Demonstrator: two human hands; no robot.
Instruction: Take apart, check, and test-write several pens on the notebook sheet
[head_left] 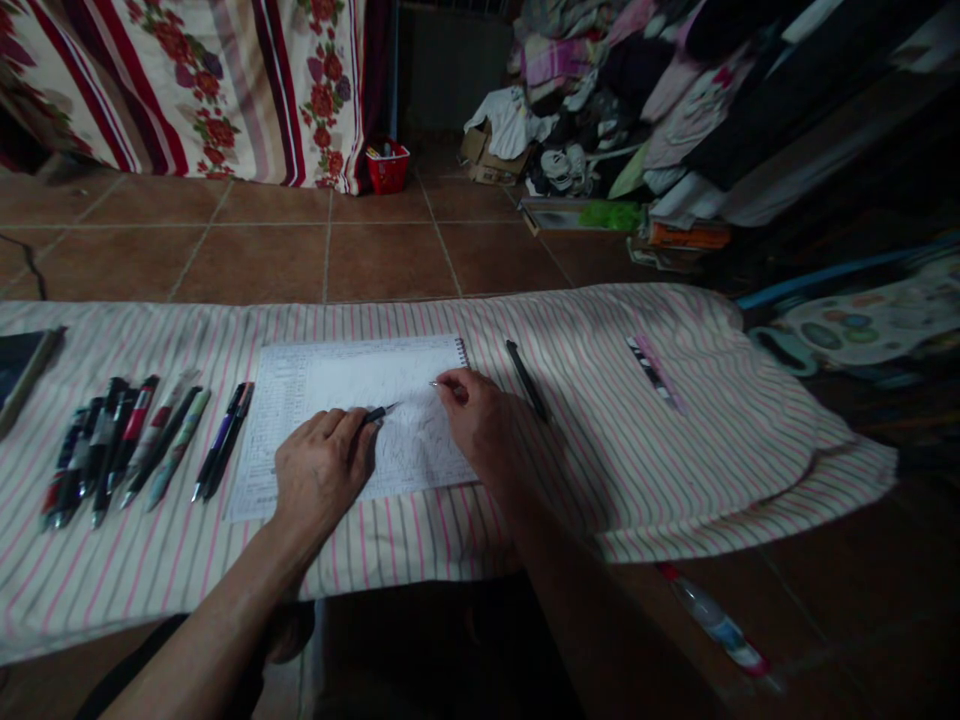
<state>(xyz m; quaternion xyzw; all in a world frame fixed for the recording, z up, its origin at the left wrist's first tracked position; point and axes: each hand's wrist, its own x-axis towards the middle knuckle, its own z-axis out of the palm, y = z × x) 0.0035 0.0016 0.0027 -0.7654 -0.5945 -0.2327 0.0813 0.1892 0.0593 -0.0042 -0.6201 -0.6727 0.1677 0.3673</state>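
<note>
Gripping a pen between closed thumb and fingers, the left hand rests on the notebook, pen tip pointing right. The right hand pinches a thin silvery piece at its fingertips, just beyond that tip. A black pen lies beside the notebook.

Pink-striped cloth, red basket

Notebook writing too small to read. Left hand covers most of its pen. Thin piece at right hand: unidentifiable. Dark book cut by left edge. Bottle blurred.
</note>
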